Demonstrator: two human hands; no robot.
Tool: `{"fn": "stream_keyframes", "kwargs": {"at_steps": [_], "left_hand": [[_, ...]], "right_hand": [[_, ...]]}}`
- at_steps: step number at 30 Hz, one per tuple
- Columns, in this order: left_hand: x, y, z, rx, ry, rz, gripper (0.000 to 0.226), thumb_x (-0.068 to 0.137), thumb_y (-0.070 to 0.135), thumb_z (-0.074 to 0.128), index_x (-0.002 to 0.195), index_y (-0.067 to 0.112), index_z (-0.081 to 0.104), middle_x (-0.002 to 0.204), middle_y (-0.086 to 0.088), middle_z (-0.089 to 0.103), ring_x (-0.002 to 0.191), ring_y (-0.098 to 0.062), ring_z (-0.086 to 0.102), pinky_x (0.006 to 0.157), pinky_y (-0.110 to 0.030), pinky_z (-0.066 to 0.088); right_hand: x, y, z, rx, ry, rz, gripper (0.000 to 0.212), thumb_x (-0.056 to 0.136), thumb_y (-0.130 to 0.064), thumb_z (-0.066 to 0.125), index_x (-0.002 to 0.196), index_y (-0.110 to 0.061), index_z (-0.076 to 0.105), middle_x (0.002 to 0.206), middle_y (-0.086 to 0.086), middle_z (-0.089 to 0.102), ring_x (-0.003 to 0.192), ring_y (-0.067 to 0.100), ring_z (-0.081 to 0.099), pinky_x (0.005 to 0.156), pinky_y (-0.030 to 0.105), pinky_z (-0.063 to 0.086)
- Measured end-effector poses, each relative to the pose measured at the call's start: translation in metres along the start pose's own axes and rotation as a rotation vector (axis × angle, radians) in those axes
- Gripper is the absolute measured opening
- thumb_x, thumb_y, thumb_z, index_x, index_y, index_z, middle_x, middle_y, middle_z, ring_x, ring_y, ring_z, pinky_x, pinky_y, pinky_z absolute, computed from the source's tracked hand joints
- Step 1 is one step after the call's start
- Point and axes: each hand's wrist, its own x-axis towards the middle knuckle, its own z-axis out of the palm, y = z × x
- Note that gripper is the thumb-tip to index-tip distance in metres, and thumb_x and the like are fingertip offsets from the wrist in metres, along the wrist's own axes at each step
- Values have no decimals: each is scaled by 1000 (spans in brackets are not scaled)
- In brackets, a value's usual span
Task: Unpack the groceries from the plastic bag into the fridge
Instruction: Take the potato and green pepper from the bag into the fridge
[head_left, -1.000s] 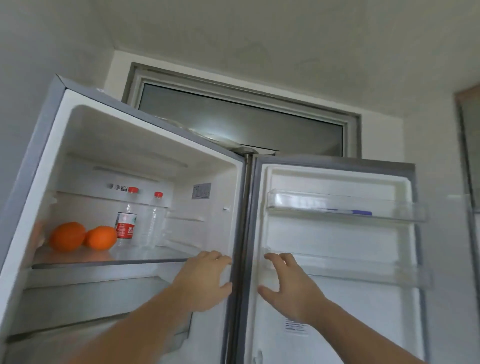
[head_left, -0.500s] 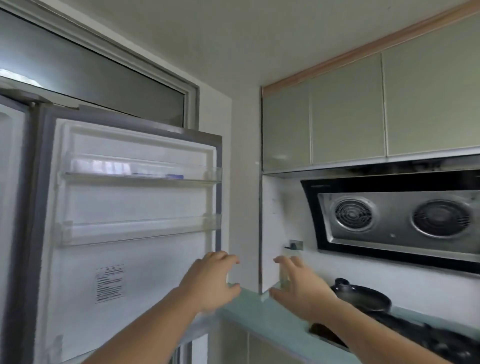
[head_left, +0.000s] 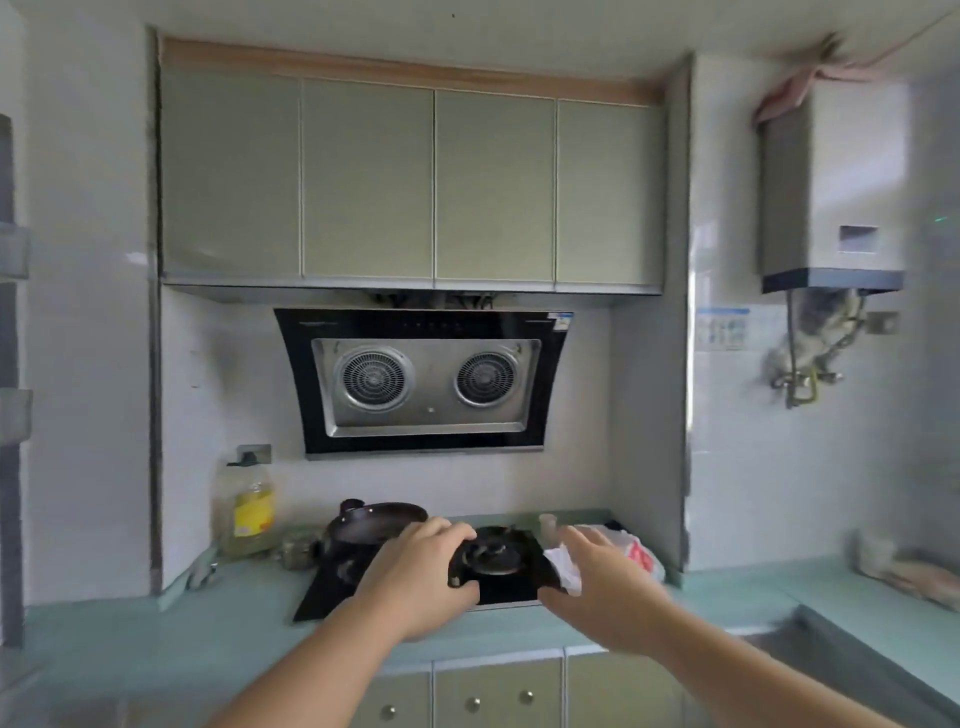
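Two empty hands out over the stove (head_left: 498, 577): left hand (head_left: 423, 577) loosely curled, right hand (head_left: 605, 597) spread, near the plastic bag (head_left: 641, 558) at far right.

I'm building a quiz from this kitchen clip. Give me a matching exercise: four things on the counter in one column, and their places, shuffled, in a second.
Things:
1. plastic bag
2. oil bottle
3. black pan
4. gas burner

Places:
A. far left of the counter, against the wall
B. on the left half of the hob, behind the left hand
C. right of the hob, just beyond the right hand
D. between the two hands

Pairs: 1-C, 2-A, 3-B, 4-D
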Motion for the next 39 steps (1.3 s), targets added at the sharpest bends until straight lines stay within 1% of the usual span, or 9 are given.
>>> {"fn": "stream_keyframes", "kwargs": {"at_steps": [3, 8, 13, 16, 18, 22, 27, 33, 39], "left_hand": [[13, 42, 25, -97, -49, 98, 53, 84, 47, 53, 135, 37, 43, 137, 16, 45, 127, -12, 42, 99, -31, 41], [23, 114, 55, -157, -133, 194, 57, 83, 45, 51, 138, 36, 40, 142, 15, 40, 128, -11, 39, 99, -31, 40], [19, 168, 74, -142, -173, 223, 58, 84, 45, 51, 139, 35, 39, 144, 13, 39, 132, -12, 38, 100, -30, 41], [14, 187, 86, -116, -196, 216, 58, 83, 47, 53, 139, 37, 40, 141, 15, 41, 129, -11, 41, 98, -31, 42], [10, 194, 95, -86, -229, 210, 58, 81, 49, 52, 137, 38, 40, 138, 15, 42, 126, -11, 43, 97, -33, 44], [15, 193, 106, -80, -235, 180, 55, 80, 49, 52, 133, 38, 42, 135, 17, 43, 121, -11, 45, 94, -34, 45], [38, 173, 121, -85, -221, 147, 54, 81, 50, 54, 133, 40, 44, 137, 17, 43, 123, -10, 45, 96, -34, 45], [89, 131, 149, -118, -207, 123, 56, 84, 48, 53, 137, 38, 41, 141, 17, 41, 127, -9, 42, 97, -32, 43], [157, 65, 180, -144, -234, 99, 54, 85, 47, 52, 137, 39, 40, 140, 16, 41, 126, -10, 44, 94, -31, 44]], "right_hand": [[-33, 38, -19, -21, 33, 121, 61, 83, -52, 53, 138, -35, 34, 137, -11, 43, 117, 16, 50, 94, 34, 48], [-81, 94, -53, -75, 50, 288, 61, 86, -51, 55, 139, -33, 33, 134, -6, 46, 116, 15, 54, 92, 34, 48], [-117, 139, -67, -67, 41, 342, 59, 87, -50, 55, 138, -30, 35, 134, -3, 47, 111, 15, 57, 93, 32, 46], [-132, 160, -63, -39, 27, 362, 59, 86, -50, 56, 138, -30, 36, 132, -4, 47, 106, 14, 58, 90, 31, 48], [-139, 171, -57, -22, 14, 373, 60, 84, -51, 55, 137, -30, 37, 130, -5, 48, 110, 14, 56, 92, 32, 47], [-138, 185, -50, 6, 10, 365, 60, 83, -51, 56, 136, -30, 38, 126, -6, 49, 110, 13, 55, 91, 30, 47], [-106, 191, -40, 11, -8, 335, 60, 86, -50, 56, 138, -29, 35, 133, -4, 47, 114, 14, 54, 92, 31, 46], [-37, 198, -18, -28, -33, 300, 62, 87, -49, 56, 141, -28, 35, 139, -4, 44, 121, 14, 51, 96, 30, 46], [55, 204, 12, -109, -87, 299, 62, 87, -50, 54, 141, -30, 32, 136, -3, 46, 116, 16, 54, 91, 29, 47]]}}
